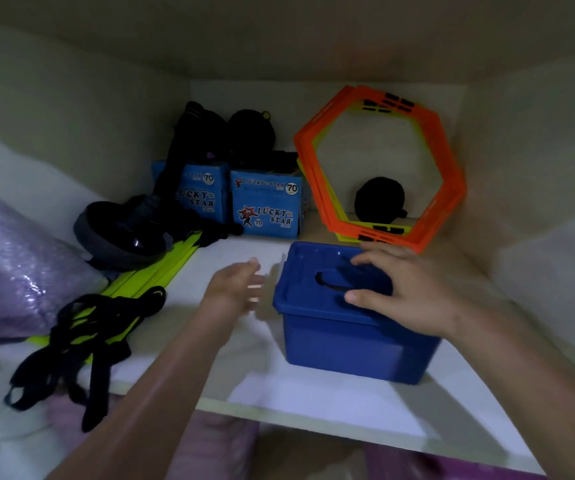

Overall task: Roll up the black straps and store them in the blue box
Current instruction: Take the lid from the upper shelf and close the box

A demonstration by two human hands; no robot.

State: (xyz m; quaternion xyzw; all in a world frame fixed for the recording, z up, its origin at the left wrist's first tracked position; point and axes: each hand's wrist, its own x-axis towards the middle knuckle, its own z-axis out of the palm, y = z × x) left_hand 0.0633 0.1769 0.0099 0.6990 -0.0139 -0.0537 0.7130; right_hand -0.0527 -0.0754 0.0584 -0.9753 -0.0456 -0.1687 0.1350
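Note:
A blue box (pixel 344 344) with its blue lid on stands on the white shelf (pixel 313 407), right of centre. My right hand (pixel 407 289) lies spread on the lid, fingers over the recessed black handle. My left hand (pixel 237 289) hovers just left of the box, fingers apart and blurred, holding nothing. A tangle of black straps (pixel 81 341) lies at the shelf's front left, partly over yellow-green slats and hanging past the edge.
Two blue "Lucky Star" cartons (pixel 267 202) with black gear on top stand at the back. Orange hexagon rings (pixel 383 164) lean against the back wall around a black ball. A dark wheel (pixel 119 233), yellow-green slats (pixel 161 265) and a purple bag (pixel 12 268) fill the left.

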